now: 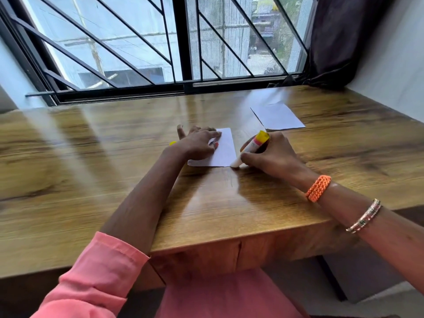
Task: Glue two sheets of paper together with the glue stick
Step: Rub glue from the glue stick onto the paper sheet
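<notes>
Gluing under way, joining not yet done. Left hand (pixel 202 143) flat, fingers straight, pressing near sheet (pixel 223 149) at frame centre. Right hand (pixel 273 157) gripping glue stick (pixel 249 149), long axis diagonal, tip down-left at sheet's lower right corner. Second sheet (pixel 278 117) well apart, upper right on worktop (pixel 91 180).

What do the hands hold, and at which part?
The right hand grips the glue stick around its lower body. The left hand only presses the paper flat.
</notes>
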Demonstrator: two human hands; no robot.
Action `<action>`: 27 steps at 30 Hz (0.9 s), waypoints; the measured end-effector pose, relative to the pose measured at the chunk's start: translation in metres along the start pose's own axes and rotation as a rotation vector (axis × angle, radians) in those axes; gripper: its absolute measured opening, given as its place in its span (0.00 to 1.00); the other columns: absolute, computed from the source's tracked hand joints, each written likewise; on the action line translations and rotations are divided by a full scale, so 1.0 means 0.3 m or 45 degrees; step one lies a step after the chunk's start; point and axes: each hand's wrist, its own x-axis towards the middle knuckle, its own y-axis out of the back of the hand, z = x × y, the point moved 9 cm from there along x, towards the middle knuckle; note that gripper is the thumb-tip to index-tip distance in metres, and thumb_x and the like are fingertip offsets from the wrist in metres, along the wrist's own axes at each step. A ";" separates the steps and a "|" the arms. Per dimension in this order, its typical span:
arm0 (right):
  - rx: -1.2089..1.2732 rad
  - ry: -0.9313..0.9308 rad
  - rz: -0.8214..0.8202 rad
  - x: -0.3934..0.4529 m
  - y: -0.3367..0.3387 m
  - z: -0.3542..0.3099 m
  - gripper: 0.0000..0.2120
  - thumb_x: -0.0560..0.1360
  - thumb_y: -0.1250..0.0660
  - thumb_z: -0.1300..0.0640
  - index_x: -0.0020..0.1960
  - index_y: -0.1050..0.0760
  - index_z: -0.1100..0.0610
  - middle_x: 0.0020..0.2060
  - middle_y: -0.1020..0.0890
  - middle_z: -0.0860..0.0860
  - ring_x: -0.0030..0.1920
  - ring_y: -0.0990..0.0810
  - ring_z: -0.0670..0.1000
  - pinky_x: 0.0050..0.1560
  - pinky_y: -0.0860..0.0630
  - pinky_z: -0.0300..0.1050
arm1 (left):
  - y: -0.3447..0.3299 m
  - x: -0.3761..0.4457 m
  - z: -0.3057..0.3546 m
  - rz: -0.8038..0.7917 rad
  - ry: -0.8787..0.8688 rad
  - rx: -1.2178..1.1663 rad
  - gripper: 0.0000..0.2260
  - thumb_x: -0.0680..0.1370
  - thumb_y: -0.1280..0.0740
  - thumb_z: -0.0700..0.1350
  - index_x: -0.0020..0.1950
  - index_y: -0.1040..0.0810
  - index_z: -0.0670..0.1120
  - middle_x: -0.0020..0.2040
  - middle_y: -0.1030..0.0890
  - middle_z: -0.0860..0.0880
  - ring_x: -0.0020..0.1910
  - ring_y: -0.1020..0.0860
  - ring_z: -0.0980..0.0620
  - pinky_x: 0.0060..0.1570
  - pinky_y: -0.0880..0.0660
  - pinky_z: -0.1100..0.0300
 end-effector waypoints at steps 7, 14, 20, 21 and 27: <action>0.753 -0.333 -0.120 0.073 -0.008 0.073 0.06 0.72 0.34 0.68 0.37 0.23 0.64 0.28 0.17 0.53 0.31 0.21 0.51 0.37 0.20 0.41 | 0.030 0.012 -0.060 -0.065 0.030 -0.103 0.36 0.78 0.40 0.57 0.78 0.56 0.49 0.79 0.58 0.50 0.78 0.56 0.45 0.74 0.53 0.43; 1.031 -0.431 0.033 0.229 -0.004 0.115 0.05 0.72 0.34 0.65 0.38 0.24 0.62 0.33 0.18 0.55 0.34 0.20 0.52 0.39 0.19 0.41 | 0.080 0.088 -0.043 -0.188 0.022 -0.006 0.30 0.75 0.35 0.57 0.71 0.35 0.43 0.70 0.32 0.43 0.69 0.33 0.44 0.65 0.35 0.54; 1.078 -0.501 0.074 0.251 -0.029 0.171 0.02 0.71 0.32 0.66 0.40 0.25 0.63 0.39 0.19 0.59 0.34 0.20 0.52 0.36 0.19 0.40 | 0.129 0.111 -0.032 -0.107 -0.054 -0.256 0.14 0.75 0.32 0.46 0.57 0.22 0.40 0.53 0.20 0.42 0.48 0.27 0.50 0.40 0.32 0.61; 1.086 -0.493 0.076 0.254 -0.026 0.172 0.02 0.71 0.32 0.66 0.41 0.25 0.63 0.40 0.19 0.59 0.34 0.20 0.52 0.37 0.19 0.40 | 0.144 0.106 -0.039 -0.065 -0.048 -0.338 0.11 0.75 0.32 0.44 0.54 0.20 0.39 0.49 0.20 0.41 0.45 0.27 0.50 0.36 0.32 0.62; 1.158 -0.394 0.155 0.277 0.023 0.142 0.03 0.72 0.32 0.67 0.40 0.25 0.62 0.31 0.18 0.53 0.33 0.19 0.50 0.39 0.18 0.41 | 0.184 0.049 -0.131 0.243 0.245 -1.015 0.04 0.74 0.34 0.38 0.46 0.23 0.40 0.33 0.28 0.45 0.32 0.28 0.50 0.18 0.30 0.70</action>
